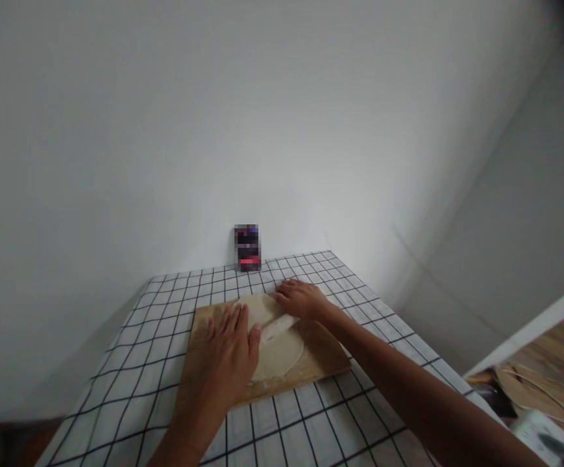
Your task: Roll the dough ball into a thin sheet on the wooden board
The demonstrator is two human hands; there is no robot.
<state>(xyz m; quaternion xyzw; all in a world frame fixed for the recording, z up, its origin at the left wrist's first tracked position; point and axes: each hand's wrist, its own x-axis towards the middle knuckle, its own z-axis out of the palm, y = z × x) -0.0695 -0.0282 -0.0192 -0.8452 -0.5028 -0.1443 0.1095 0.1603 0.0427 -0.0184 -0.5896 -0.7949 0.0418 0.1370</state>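
Note:
A pale sheet of dough (pixel 278 357) lies flat on a wooden board (pixel 328 357), with a floury rolling pin (pixel 280 326) slanting across it. My left hand (pixel 233 347) rests over the pin's left end, palm down, its fingers stretched out and thumb apart. Over the other end, farther back, my right hand (pixel 302 298) lies palm down with its fingers extended. Both pin ends are hidden under the hands. Part of the dough is covered by the left hand.
A white cloth with black grid lines (pixel 165 318) covers the table. Behind the board, a small dark, pixelated object (pixel 248 248) stands against the white wall (pixel 282 130). At lower right, beyond the table edge, a white item (pixel 544 434) and a pale cord (pixel 549 389) show.

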